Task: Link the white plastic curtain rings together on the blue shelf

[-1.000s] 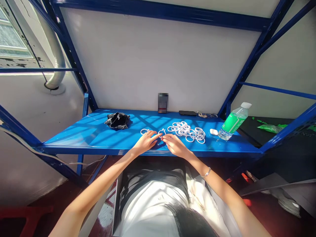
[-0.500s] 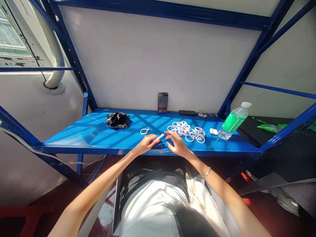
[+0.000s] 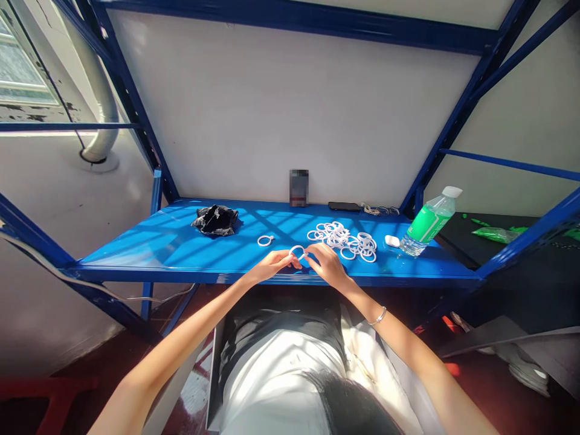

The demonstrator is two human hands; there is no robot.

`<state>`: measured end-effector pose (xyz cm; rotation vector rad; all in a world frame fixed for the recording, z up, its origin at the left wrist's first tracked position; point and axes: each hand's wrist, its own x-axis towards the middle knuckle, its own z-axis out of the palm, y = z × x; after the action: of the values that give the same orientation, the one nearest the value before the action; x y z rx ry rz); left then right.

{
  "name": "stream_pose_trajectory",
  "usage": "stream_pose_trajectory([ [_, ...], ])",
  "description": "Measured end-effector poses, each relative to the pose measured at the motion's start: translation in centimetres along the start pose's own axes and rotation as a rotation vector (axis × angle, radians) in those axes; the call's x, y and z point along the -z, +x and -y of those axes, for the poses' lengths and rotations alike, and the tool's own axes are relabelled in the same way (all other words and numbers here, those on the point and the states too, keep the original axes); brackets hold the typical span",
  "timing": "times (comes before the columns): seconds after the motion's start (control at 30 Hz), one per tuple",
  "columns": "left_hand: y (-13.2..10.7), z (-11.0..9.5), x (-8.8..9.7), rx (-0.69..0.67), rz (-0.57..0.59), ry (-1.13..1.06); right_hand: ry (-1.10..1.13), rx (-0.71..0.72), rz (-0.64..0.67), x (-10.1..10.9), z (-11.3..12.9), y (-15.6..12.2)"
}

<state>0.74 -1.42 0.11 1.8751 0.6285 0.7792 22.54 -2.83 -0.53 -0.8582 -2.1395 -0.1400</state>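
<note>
Head view, left hand [image 3: 274,262] pinching one side of a white ring [image 3: 296,246], right hand [image 3: 328,264] with thumb and fingertips narrowed on its opposite side, near the blue table's [image 3: 149,254] front edge, left of the ring pile [image 3: 336,240]

Grips a white ring [image 3: 296,246] by one side with the left hand [image 3: 274,261] and by the other with the right hand [image 3: 327,264], near the front edge of the blue desk [image 3: 145,249]. Has a second ring [image 3: 264,246] lying just beyond the left hand, and a pile of rings [image 3: 333,236] beyond the right. Shows a crumpled black bag [image 3: 216,221] farther left, a green-labelled bottle [image 3: 428,224] at right.
</note>
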Motion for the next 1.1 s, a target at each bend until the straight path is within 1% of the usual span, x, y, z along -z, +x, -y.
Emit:
stream_pose_trajectory([
  [0.07, 0.0, 0.1, -0.1, 0.002, -0.023, -0.025, -0.007, 0.007, -0.005, 0.0, -0.1, 0.0],
  [0.17, -0.1, 0.3, -0.3, -0.004, -0.096, -0.066, -0.021, 0.009, -0.003, -0.1, -0.1, 0.0],
  [0.23, -0.2, 0.4, -0.5, -0.018, -0.130, -0.047, -0.026, 0.015, 0.001, -0.1, -0.1, -0.1],
  [0.37, -0.2, 0.5, -1.1, -0.088, -0.172, 0.113, -0.032, 0.039, 0.006, 0.0, -0.1, -0.2],
  [0.5, -0.1, 0.6, -1.6, -0.185, -0.255, 0.269, -0.023, 0.038, 0.023, 0.0, -0.1, -0.2],
  [0.6, -0.2, 0.7, -1.8, -0.210, -0.299, 0.362, -0.024, 0.038, 0.028, 0.0, -0.1, -0.2],
  [0.87, -0.5, 0.7, -1.9, -0.239, -0.316, 0.509, -0.046, 0.063, 0.030, 0.1, -0.1, -0.3],
  [1.1, -0.7, 0.8, -2.0, -0.272, -0.326, 0.533, -0.054, 0.087, 0.049, 0.0, -0.3, -0.4],
])
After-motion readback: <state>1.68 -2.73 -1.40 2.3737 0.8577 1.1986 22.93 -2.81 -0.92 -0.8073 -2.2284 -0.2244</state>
